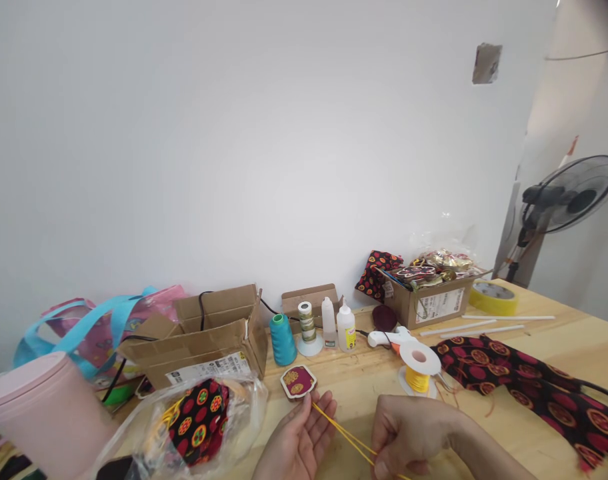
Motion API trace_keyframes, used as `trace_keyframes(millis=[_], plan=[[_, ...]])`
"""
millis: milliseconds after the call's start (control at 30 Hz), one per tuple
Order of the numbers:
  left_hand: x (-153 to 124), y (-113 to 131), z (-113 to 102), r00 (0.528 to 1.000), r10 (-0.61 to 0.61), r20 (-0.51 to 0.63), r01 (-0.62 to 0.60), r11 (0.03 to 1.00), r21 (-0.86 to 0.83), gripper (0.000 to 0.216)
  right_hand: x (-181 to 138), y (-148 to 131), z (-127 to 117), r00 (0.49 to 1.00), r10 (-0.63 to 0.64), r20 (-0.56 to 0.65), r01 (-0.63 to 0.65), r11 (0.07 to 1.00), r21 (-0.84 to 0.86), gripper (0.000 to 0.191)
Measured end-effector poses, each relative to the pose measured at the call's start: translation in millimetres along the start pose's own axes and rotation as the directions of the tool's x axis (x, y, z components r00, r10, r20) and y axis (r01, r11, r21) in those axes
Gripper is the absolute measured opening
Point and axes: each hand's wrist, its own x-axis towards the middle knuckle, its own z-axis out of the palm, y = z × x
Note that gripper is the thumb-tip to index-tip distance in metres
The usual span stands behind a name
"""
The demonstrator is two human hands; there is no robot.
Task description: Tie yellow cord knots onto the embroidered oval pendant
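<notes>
My left hand (304, 433) is palm up at the bottom centre, its thumb and forefinger pinching a doubled yellow cord (345, 433). Just beyond the fingertips is a small maroon patch (298, 381) with a pale scalloped edge and gold motifs; whether it touches my fingers or the cord I cannot tell. To the right, my right hand (409, 433) is closed around the same cord, which runs taut and slanting between both hands. Behind the right hand stands a white spool (420, 358) wound with yellow cord. The fingertips of my right hand are partly hidden.
A teal thread cone (283, 341), two squeeze bottles (347, 327) and a white glue gun (384, 339) stand behind the hands. At left are an open carton (204, 340), a plastic bag (249, 413) and a pink bin (39, 413). Patterned fabric (514, 373) lies right.
</notes>
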Motion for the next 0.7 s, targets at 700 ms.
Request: trace_keyframes(millis=[700], plan=[[-1.4, 6.4, 1.1, 0.999, 0.041, -0.010, -0.042, 0.998, -0.055, 0.006, -1.4, -3.9, 0.9, 1.000, 0.010, 0.006, -0.010, 1.000, -0.017, 0.023]])
